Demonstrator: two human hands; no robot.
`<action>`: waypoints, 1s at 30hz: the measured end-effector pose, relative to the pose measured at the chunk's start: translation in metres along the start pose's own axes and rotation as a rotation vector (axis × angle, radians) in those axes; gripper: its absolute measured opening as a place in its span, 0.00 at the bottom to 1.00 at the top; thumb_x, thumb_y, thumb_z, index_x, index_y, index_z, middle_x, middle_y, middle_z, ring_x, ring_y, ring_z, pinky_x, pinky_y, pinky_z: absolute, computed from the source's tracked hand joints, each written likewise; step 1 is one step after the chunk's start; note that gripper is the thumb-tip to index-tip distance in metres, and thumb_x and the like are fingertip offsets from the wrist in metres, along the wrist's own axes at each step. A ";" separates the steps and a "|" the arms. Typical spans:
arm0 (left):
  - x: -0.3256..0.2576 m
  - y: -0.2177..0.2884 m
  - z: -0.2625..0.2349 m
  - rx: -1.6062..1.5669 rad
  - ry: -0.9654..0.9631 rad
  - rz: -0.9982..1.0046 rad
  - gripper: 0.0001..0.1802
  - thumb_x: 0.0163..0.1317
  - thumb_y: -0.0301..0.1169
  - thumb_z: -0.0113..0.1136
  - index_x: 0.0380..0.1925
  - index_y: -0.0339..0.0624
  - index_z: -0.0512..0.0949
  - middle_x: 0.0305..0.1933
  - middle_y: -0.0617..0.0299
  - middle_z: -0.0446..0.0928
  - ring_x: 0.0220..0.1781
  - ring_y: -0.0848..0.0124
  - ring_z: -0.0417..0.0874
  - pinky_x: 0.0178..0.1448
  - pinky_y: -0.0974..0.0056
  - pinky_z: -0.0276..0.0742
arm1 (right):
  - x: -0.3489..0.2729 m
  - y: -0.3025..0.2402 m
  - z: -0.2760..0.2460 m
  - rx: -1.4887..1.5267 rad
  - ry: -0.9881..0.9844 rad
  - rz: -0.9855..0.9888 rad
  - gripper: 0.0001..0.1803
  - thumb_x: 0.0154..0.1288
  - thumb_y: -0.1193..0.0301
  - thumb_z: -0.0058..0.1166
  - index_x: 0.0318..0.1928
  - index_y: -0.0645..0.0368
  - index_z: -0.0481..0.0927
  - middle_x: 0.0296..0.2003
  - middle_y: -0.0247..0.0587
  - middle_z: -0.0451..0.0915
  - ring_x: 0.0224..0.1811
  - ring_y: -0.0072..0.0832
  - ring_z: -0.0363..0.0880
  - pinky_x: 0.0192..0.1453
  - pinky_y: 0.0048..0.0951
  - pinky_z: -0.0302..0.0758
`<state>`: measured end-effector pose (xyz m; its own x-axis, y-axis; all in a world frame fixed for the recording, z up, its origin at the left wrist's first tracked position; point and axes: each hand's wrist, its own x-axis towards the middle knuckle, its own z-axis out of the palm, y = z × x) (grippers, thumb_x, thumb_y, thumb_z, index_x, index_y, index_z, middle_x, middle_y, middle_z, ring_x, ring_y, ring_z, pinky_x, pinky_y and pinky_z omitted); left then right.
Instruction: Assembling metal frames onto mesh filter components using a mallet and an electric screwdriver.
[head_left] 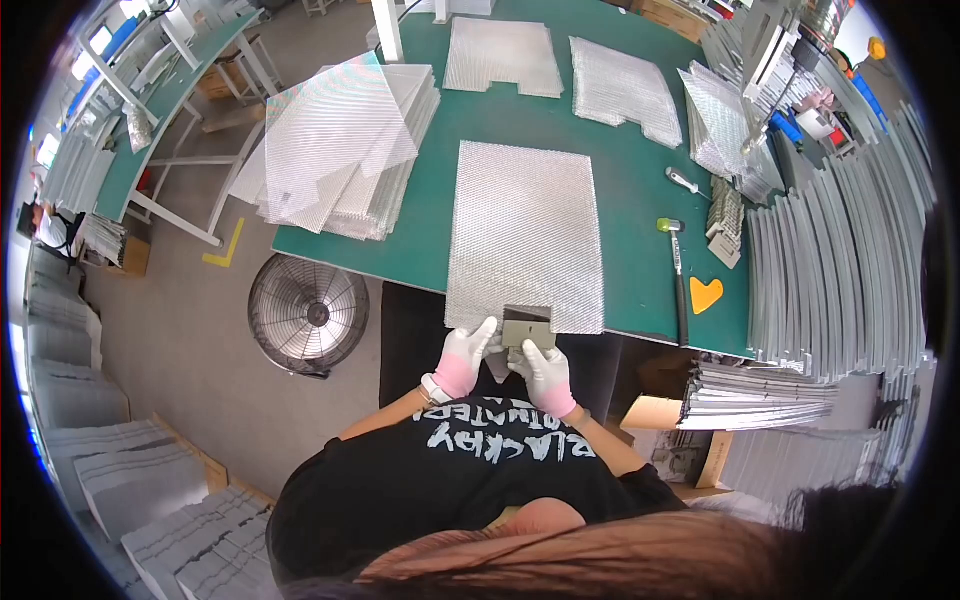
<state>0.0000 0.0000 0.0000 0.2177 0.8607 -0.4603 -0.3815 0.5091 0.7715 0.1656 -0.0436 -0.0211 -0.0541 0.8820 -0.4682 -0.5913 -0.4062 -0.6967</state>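
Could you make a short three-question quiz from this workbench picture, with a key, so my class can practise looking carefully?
1. Multiple choice: What are the right hand's fingers touching?
A) a screwdriver
B) a small grey plate
C) a fan

2. True or false: The gloved left hand is at the near edge of the central mesh panel.

3. Fill in the blank: On the green table, the yellow heart-shaped piece lies just to the ____ of the mallet's handle, as the person sees it.

Key: 1. B; 2. True; 3. right.
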 end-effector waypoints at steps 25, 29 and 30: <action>0.003 0.013 -0.002 0.509 -0.265 0.017 0.23 0.72 0.46 0.53 0.33 0.34 0.80 0.22 0.68 0.75 0.23 0.80 0.72 0.32 0.72 0.72 | -0.002 -0.032 0.013 -0.172 0.286 -0.209 0.16 0.75 0.63 0.49 0.46 0.65 0.80 0.38 0.36 0.79 0.39 0.20 0.76 0.44 0.22 0.73; 0.002 -0.004 0.000 0.228 -0.253 -0.018 0.22 0.73 0.46 0.51 0.37 0.35 0.77 0.27 0.65 0.77 0.26 0.78 0.76 0.32 0.71 0.73 | -0.005 -0.037 0.011 -0.322 0.235 -0.227 0.15 0.74 0.63 0.51 0.43 0.65 0.80 0.35 0.35 0.78 0.34 0.18 0.75 0.39 0.20 0.74; 0.002 -0.006 0.002 0.066 -0.234 -0.056 0.22 0.74 0.46 0.50 0.41 0.34 0.76 0.29 0.63 0.78 0.28 0.77 0.77 0.33 0.71 0.73 | -0.006 -0.036 0.013 -0.251 0.246 -0.235 0.14 0.74 0.63 0.52 0.40 0.64 0.78 0.34 0.34 0.77 0.34 0.18 0.75 0.40 0.21 0.75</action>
<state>0.0052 -0.0013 -0.0049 0.4424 0.8052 -0.3949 -0.3049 0.5492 0.7781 0.1770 -0.0313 0.0138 0.2703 0.8865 -0.3755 -0.3490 -0.2733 -0.8964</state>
